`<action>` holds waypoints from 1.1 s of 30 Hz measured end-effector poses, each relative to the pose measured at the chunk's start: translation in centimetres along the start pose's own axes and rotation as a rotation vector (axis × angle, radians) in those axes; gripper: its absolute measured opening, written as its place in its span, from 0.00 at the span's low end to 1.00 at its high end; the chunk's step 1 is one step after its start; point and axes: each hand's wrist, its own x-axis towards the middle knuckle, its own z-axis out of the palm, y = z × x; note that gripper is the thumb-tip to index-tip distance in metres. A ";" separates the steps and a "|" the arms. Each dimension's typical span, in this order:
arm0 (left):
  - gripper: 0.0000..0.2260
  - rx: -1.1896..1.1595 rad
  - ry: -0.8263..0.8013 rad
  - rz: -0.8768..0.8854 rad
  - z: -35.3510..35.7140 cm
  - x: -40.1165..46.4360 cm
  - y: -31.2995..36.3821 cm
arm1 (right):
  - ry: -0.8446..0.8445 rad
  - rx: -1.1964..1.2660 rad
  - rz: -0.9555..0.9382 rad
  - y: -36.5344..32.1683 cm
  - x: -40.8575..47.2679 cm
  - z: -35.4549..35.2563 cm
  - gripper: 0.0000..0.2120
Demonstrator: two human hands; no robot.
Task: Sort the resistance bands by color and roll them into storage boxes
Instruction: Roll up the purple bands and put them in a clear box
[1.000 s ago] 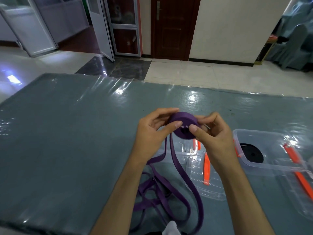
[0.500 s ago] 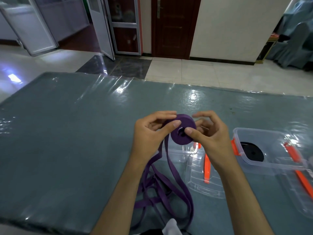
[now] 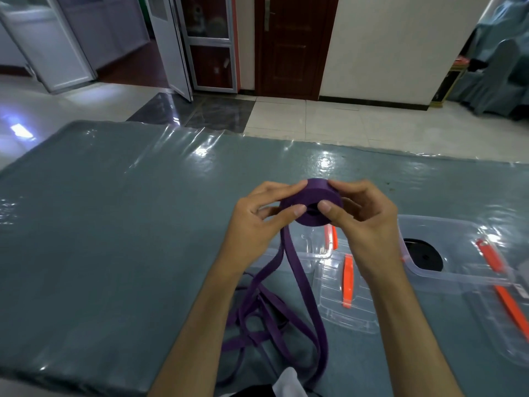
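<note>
You hold the purple roll (image 3: 310, 202) above the middle of the table (image 3: 114, 239), both hands on it. Your left hand (image 3: 257, 219) pinches the roll's left side, thumb on the near face and fingers curled over the top. Your right hand (image 3: 363, 222) pinches the right side the same way, thumb beside the centre hole.

The unrolled tail (image 3: 297, 282) of the band hangs from the bottom of the roll and falls into a loose purple tangle (image 3: 257, 319) on the near part of the table, crossing itself in several places.

An open clear box (image 3: 458, 279) sits to the right with a black roll (image 3: 423, 255) already inside. A second clear box (image 3: 312, 247) lies partly hidden behind your hands, with clear lids with orange clips (image 3: 347, 282) beside it.

Judgement: the band looks light, soft and rubbery. It should grip itself well, but the coil will likely spring loose if pressure on its flat faces is released. Keep the thumbs on the near face and the fingers on the rim. Feed the tail flat; a twist would probably bulge the coil. The tangle may snag as it is drawn up. Rolling appears roughly half complete.
</note>
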 end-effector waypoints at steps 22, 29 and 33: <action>0.17 -0.078 0.078 -0.021 0.4 -0.8 -1.4 | 0.037 0.110 0.071 0.9 0.0 0.3 0.18; 0.15 -0.068 0.217 0.024 0.8 -1.1 -1.1 | -0.088 0.124 0.121 1.3 0.1 0.2 0.18; 0.10 -0.058 0.230 0.079 1.0 -1.4 -1.9 | -0.070 0.092 0.100 2.1 -0.2 0.5 0.25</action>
